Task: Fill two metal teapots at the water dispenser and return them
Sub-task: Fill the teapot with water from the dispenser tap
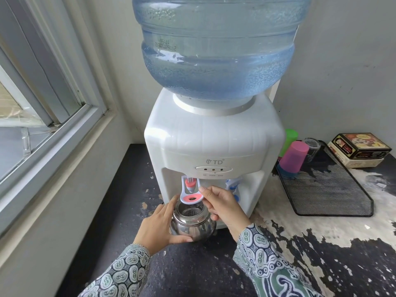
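Soft daylight enters from the window (32, 99) at left; sharp focus, wide-angle bending at edges.

mesh tray (334, 196) and cups (292, 158) crowd dispenser's (212, 142) right.
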